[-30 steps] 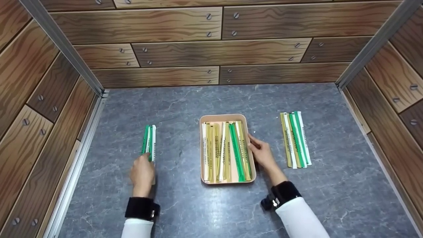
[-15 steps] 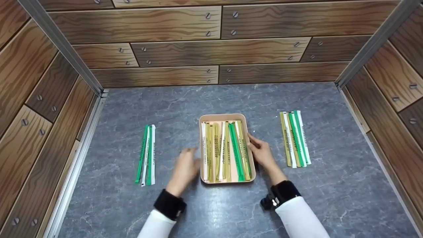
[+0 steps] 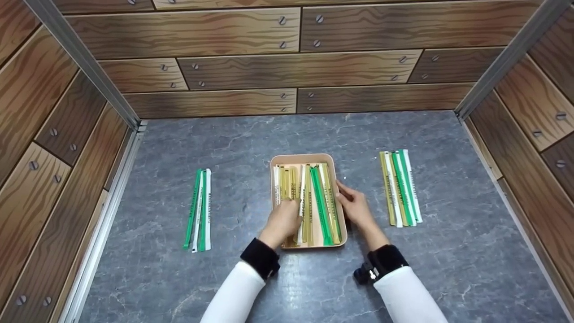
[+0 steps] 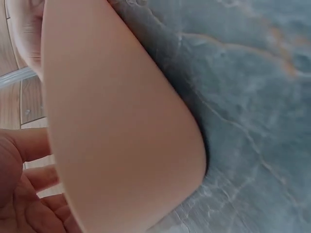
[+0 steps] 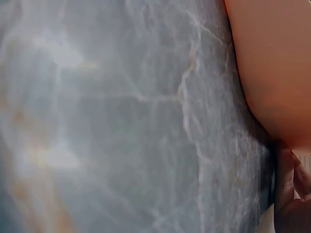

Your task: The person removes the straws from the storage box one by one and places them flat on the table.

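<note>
A shallow peach-coloured tray [image 3: 305, 159] stands mid-table, filled with long slim stick packets in gold, white and green. My left hand [image 3: 283, 220] reaches over the tray's left side, down among the gold packets [image 3: 293, 181]; its fingertips are hidden in the head view. The left wrist view shows its curled fingers [image 4: 36, 179] behind the tray's wall [image 4: 121, 126]; whether they pinch a packet I cannot tell. My right hand [image 3: 356, 210] rests with extended fingers against the tray's right outer wall. In the right wrist view its fingers [image 5: 286, 174] touch the wall's lower part.
Left of the tray lies a row of green and white stick packets [image 3: 207, 211] on the grey marbled table [image 3: 242, 139]. A row of gold, white and green packets [image 3: 401, 188] lies to the right. Wood-patterned walls [image 3: 242, 72] enclose the table's back and sides.
My left hand has left the green and white row, where a white packet now lies uncovered, and moved right into the tray. The right hand has stayed at the tray's side.
</note>
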